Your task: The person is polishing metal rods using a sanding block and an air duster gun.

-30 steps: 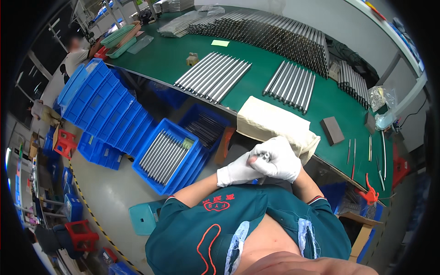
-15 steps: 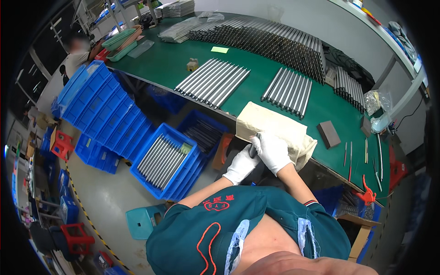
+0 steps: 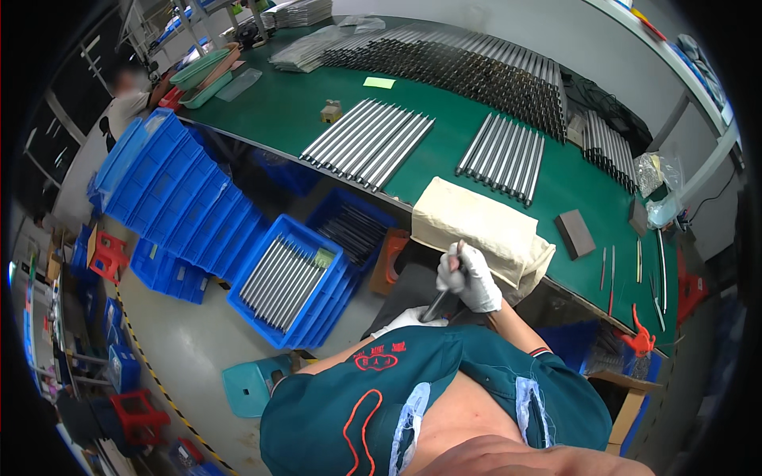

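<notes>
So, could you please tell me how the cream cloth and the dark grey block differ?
The cream cloth is pale and creased; the dark grey block is straight-edged. The cloth looks much larger than the block. The cloth reaches past the green bench's near edge, while the block lies wholly within it. Both rest on the bench.

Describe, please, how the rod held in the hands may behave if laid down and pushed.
The rod would probably roll easily, since its visible part looks round. It seems stiff, because that part is straight. It may be slippery, as its surface looks smooth.
</notes>
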Available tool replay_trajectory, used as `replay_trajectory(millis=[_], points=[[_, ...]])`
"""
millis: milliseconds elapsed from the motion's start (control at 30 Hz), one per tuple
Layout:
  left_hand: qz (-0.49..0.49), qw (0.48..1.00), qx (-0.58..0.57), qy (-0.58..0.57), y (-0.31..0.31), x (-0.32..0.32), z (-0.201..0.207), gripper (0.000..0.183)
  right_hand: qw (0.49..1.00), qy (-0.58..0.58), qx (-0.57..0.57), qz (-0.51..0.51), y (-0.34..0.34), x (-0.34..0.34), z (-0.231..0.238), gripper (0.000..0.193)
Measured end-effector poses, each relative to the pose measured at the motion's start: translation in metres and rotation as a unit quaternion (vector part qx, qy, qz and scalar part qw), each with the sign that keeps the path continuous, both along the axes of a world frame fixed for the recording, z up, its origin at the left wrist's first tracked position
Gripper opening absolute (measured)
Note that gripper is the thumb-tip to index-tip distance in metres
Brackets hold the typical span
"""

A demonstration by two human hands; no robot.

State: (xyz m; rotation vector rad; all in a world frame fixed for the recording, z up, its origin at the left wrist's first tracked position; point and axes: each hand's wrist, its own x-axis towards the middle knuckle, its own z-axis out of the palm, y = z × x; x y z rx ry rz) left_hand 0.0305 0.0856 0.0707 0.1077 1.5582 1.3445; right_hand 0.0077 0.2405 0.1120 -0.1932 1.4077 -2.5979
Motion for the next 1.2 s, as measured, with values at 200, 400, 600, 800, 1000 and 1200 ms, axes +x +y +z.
replay_trajectory(millis=[200, 400, 600, 800, 1000, 1200], points=[[0.052, 0.994, 0.031, 0.094, -0.005, -0.013, -0.003, 0.025, 0.973, 0.032, -0.214, -0.084, 0.023, -0.016, 0.029, 0.046], [-0.002, 0.976, -0.010, 0.216, -0.036, -0.047, 0.029, 0.037, 0.960, 0.112, -0.226, -0.118, 0.038, -0.014, 0.057, 0.050], [0.003, 0.988, -0.008, 0.154, -0.061, -0.067, 0.069, 0.031, 0.938, 0.192, 0.260, -0.129, 0.083, -0.017, 0.053, 0.075], [0.130, 0.969, -0.009, 0.209, -0.042, -0.138, 0.108, 0.030, 0.793, 0.242, 0.501, -0.248, 0.124, -0.026, 0.027, 0.043], [0.287, 0.876, -0.045, 0.385, -0.005, -0.284, 0.120, 0.032, 0.716, 0.321, 0.586, -0.204, 0.117, -0.033, 0.030, 0.008], [0.306, 0.776, -0.157, 0.529, 0.044, -0.447, 0.098, 0.045, 0.712, 0.325, 0.600, -0.167, 0.123, -0.026, 0.027, 0.013]])
